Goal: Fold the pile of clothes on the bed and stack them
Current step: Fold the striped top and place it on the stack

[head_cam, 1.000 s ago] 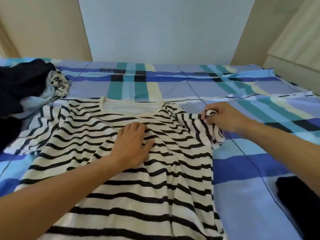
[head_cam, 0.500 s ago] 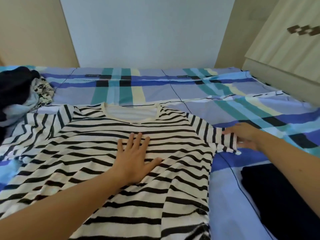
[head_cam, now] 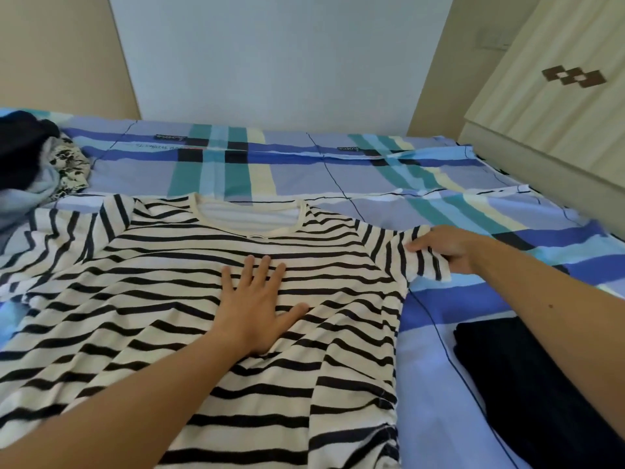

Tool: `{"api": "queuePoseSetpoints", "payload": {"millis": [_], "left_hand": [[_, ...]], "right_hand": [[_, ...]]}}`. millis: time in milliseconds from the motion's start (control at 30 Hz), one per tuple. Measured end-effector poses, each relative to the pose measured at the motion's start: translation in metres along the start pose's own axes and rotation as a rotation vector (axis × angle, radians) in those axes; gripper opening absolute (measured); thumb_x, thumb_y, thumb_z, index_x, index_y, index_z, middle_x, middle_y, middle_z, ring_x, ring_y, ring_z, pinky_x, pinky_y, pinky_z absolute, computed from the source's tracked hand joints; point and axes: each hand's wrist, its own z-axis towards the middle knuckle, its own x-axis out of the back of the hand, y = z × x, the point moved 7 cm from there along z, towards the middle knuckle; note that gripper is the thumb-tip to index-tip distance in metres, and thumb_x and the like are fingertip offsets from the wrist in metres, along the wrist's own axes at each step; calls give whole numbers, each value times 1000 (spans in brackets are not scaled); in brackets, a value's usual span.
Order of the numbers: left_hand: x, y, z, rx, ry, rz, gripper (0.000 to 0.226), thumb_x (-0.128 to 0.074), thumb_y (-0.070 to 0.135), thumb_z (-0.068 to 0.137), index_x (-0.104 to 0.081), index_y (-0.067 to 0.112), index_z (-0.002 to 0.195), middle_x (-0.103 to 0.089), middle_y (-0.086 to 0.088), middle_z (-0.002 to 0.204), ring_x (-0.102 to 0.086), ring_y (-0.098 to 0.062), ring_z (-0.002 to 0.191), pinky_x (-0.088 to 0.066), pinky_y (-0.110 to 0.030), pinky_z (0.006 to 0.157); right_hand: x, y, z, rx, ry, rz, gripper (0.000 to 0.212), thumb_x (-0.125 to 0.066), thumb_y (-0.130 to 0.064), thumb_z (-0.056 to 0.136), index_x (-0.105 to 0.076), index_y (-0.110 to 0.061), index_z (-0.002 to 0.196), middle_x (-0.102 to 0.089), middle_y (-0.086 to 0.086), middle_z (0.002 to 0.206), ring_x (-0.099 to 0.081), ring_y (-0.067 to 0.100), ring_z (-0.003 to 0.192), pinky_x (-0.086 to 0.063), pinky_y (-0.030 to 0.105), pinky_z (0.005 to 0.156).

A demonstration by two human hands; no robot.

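Nearest you, the striped shirt [head_cam: 152, 299] lies front up on the bed [head_cam: 304, 164], its lower part running out of view at the bottom edge. Just to its right, apart from it, a dark folded garment [head_cam: 527, 384] sits on the checked sheet. Your left hand [head_cam: 257, 309] rests flat on the chest of the shirt, palm down, fingers [head_cam: 248, 269] straight and slightly spread, thumb out to the side. A little farther, your right hand [head_cam: 443, 247] grips the end of the shirt's right-side sleeve [head_cam: 416, 255]: the fingers curl over the top of the cloth, and the thumb is hidden beneath it. That sleeve is pulled out sideways and lies flat. The other sleeve lies rumpled at the left. Beyond the collar the sheet is bare. At the far left a heap of clothes [head_cam: 30, 160] sits crumpled, dark cloth over pale and patterned pieces. A wardrobe [head_cam: 558, 96] stands at the far right.
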Motion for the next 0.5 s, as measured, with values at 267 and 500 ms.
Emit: {"api": "queuePoseSetpoints", "payload": {"millis": [267,500], "left_hand": [[0,1,-1,-3,20,-14,100,0,88,79,5,29,159,10,-4,168,18,-29,152,5,-64,119],[5,2,-4,5,-11,-5,107,-3,86,82,-19,13,158,0,-10,168,15,-31,153,4,-65,117]], "right_hand": [[-85,-143,-70,374,-117,-319,44,-78,-18,85,-55,-15,123,-69,9,112,-70,24,98,-60,36,79],[-114,-120,-39,444,98,-572,37,-64,-34,95,-52,-19,126,-57,8,124,-58,23,102,-48,33,82]]}}
